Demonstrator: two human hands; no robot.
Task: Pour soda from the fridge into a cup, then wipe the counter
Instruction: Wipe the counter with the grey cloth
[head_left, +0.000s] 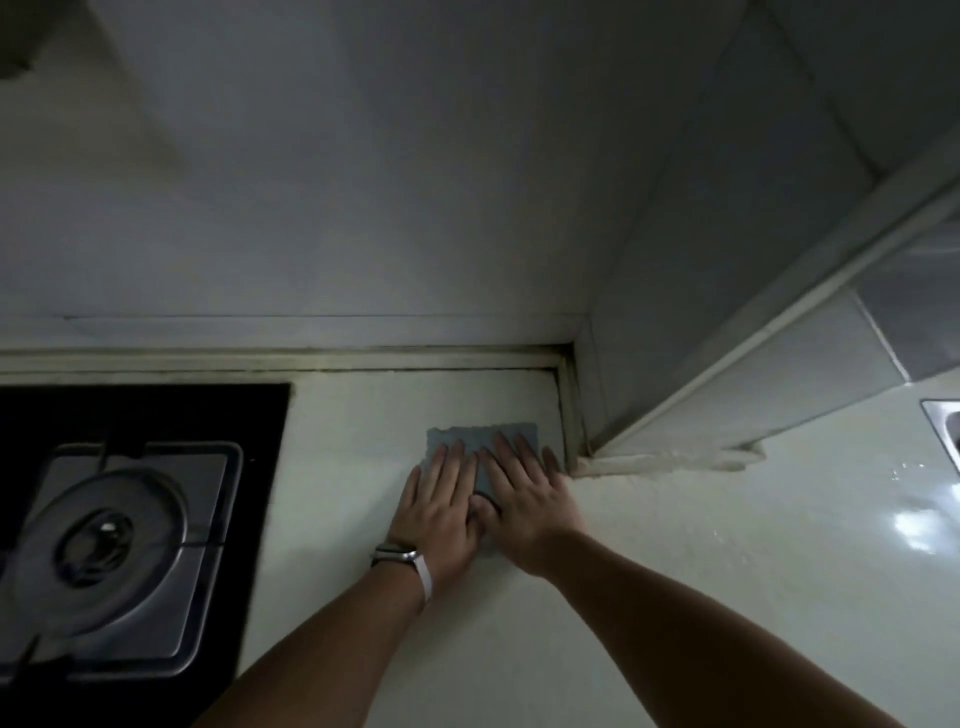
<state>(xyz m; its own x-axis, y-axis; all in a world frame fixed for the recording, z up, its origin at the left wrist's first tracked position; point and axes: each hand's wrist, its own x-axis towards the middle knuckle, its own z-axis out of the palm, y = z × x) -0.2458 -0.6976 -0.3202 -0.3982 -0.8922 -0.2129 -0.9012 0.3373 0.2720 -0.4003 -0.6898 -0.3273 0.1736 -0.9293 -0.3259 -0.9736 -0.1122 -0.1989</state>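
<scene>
A grey-blue cloth (470, 434) lies flat on the white counter (675, 571), close to the back corner where the wall column begins. My left hand (441, 504), with a watch on its wrist, presses on the cloth's left part with straight fingers. Beside it, my right hand (524, 499) presses flat on the right part, and the thumbs meet in the middle. Neither a cup nor a soda bottle is in view.
A black gas hob with a metal burner (104, 535) fills the left of the counter. A tiled column (701, 364) juts out at the right, just beyond the cloth. A steel sink edge (948, 426) shows at the far right. The counter there looks wet and shiny.
</scene>
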